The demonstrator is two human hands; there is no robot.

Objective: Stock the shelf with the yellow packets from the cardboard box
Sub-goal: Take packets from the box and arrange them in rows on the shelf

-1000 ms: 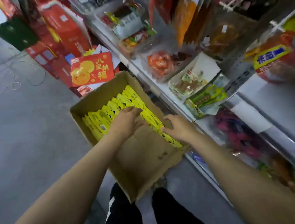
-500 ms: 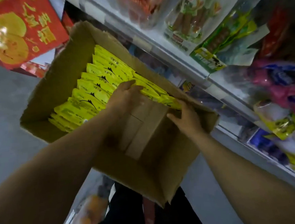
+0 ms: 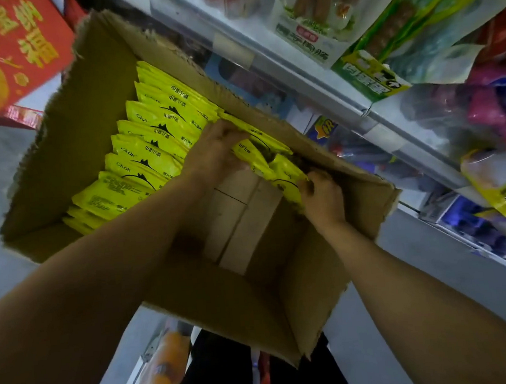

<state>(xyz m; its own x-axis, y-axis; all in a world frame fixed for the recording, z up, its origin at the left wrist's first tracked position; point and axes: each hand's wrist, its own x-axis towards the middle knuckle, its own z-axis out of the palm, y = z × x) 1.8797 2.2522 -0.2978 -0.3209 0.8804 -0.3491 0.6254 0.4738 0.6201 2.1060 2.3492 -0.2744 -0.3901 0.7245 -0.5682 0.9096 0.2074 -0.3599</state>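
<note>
An open cardboard box [image 3: 94,119] sits on the floor, its far long wall close against the white edge of the shelf [image 3: 321,74]. Inside the box, the near half is bare cardboard floor, leaving free room there; the far half holds the yellow packets [image 3: 151,145], standing in overlapping rows. About seven show in the left row; the right row cannot be counted. Both of the person's hands reach into the box. The left hand [image 3: 212,155] lies over the packets at the middle, fingers curled round the top edges of the right row. The right hand [image 3: 321,195], just inside the box's far wall, pinches the nearest packet of that row with bent fingers.
</note>
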